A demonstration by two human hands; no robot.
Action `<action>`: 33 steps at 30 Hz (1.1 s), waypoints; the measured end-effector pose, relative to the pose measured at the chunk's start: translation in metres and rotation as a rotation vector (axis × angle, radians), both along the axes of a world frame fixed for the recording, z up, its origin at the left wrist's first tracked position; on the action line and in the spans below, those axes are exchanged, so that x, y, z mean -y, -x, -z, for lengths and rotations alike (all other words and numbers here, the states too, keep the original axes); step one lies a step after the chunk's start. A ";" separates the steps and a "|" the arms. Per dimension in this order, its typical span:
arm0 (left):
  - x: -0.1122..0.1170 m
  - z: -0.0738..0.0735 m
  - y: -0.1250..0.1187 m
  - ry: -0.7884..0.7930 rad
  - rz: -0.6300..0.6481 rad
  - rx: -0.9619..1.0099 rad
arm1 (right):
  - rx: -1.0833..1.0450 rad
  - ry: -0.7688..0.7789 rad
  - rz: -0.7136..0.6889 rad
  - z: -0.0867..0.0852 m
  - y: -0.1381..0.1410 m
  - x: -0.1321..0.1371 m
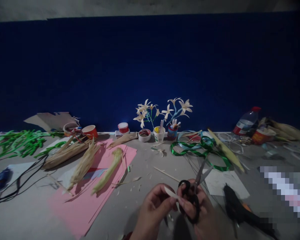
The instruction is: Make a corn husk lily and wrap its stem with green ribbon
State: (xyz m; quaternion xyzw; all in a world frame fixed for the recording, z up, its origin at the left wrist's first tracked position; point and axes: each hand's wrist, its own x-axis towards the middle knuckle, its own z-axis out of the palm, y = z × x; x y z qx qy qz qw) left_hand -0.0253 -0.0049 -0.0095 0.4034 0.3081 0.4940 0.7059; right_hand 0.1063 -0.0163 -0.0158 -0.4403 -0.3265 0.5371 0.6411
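Observation:
My left hand (153, 206) is closed, pinching a small pale strip (170, 192), which looks like a piece of corn husk, between thumb and fingers. My right hand (206, 211) has its fingers through the black handles of a pair of scissors (199, 176), and its fingertips meet the strip too. The blades point up and away to the right, slightly parted and clear of the strip. Small pale scraps lie on the table under and beyond the hands. A thin stick (166, 174) rests just beyond them.
Dried corn husks (83, 163) lie on pink paper (107, 186) at left, near green fuzzy stems (25, 143). Husk flowers (143, 110) stand in cups at the back. Green ribbon (190, 151), white paper (226, 185), a black glue gun (237, 206) and a bottle (247, 123) are on the right.

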 end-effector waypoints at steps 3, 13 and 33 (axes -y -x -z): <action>0.000 -0.003 -0.002 -0.004 -0.060 -0.026 | 0.027 0.040 -0.008 -0.011 0.001 0.000; -0.012 -0.023 0.017 -0.013 0.054 -0.201 | 0.230 0.267 -0.248 -0.001 -0.033 0.021; -0.018 -0.040 0.027 -0.225 0.084 -0.652 | 0.480 0.215 -0.558 -0.013 -0.040 0.018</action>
